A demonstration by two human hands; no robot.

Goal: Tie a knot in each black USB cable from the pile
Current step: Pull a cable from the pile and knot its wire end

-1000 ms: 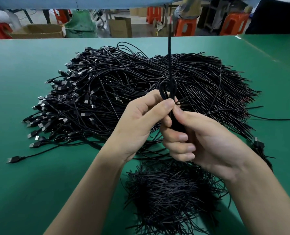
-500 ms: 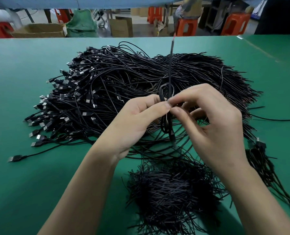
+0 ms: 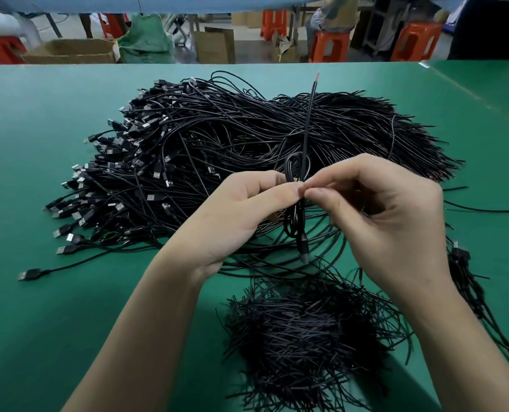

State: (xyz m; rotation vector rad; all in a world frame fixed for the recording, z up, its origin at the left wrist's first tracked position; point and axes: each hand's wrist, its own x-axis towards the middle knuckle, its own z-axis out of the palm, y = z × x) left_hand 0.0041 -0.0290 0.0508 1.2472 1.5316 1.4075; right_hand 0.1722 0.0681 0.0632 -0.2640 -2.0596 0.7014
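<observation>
Knot-tying is under way above the pile point(image 3: 247, 138) of black USB cables. My left hand point(image 3: 241, 212) and right hand point(image 3: 390, 221) meet thumb to fingertip, both pinching one USB cable point(image 3: 306, 129) where its strands cross. A small loop point(image 3: 297, 155) stands just above my pinch. A longer one hangs below it with the USB plug point(image 3: 303, 251) dangling at the bottom, and the bare tail rises straight up, its red-tipped end point(image 3: 317, 75) over the far side of the pile. By my reading the loop is formed but not drawn tight. The next move calls for pulling an end through and snugging it down without letting the crossing slip from my fingertips. The pile lies on a green table point(image 3: 54, 322), with plugs fanned to its left side and cut ends to its right. Nearer to me than the pile sits a smaller heap of thin black strands point(image 3: 300, 337). Beyond the pile, past the table's far edge, a workshop floor shows orange stools point(image 3: 416, 40), cardboard boxes point(image 3: 69, 52) and a green sack point(image 3: 146, 40).
</observation>
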